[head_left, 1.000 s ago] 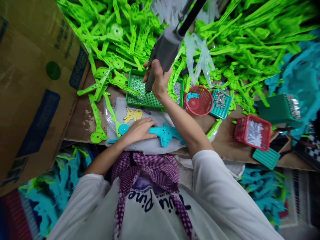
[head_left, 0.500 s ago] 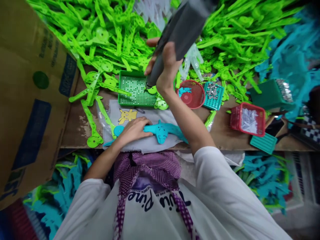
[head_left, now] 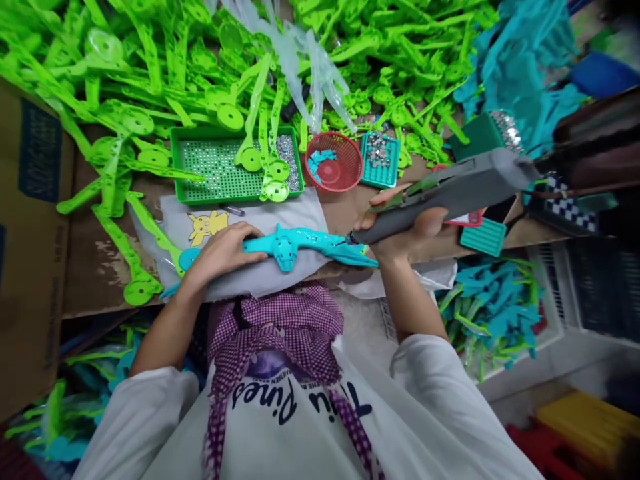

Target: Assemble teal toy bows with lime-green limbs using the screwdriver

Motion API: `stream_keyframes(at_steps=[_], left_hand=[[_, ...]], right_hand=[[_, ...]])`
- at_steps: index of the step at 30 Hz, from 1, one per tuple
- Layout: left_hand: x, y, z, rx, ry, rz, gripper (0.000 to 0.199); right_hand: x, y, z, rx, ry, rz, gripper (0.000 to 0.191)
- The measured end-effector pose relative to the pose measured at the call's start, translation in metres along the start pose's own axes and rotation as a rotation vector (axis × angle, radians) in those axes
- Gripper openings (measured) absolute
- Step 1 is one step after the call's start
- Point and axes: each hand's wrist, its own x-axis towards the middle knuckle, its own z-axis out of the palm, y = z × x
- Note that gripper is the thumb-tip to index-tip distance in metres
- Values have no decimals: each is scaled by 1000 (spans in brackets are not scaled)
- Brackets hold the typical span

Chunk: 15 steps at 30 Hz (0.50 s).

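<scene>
My left hand (head_left: 227,253) is closed over the left part of a blue plastic part (head_left: 305,241), which lies across a pale cloth with a yellow cartoon figure. My right hand (head_left: 400,233) grips a grey electric screwdriver (head_left: 440,197), held nearly level. Its bit points left and reaches the right portion of the blue part; whether it sits in a screw I cannot tell. Left of my left hand, a round blue disc (head_left: 189,259) lies beside a green plastic arm (head_left: 157,230).
A green basket (head_left: 175,167) holds green parts and small screws. Beside it stand a red round basket (head_left: 350,183) and a teal tray (head_left: 381,180) of metal pieces. Green parts (head_left: 165,60) heap along the back. A cardboard box (head_left: 30,267) stands at left.
My right hand has brought the screwdriver down and to the right, from above the green basket to the blue part's right portion. My left hand stays on the part; the view has shifted.
</scene>
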Motion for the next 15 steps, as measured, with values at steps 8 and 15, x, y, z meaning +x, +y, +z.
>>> stream_keyframes(at_steps=[8, 15], left_hand=[[2, -2, 0, 4, 9, 1, 45], [3, -1, -1, -1, 14, 5, 44]], right_hand=[[3, 10, 7, 21, 148, -134, 76], [2, 23, 3, 52, 85, -151, 76]])
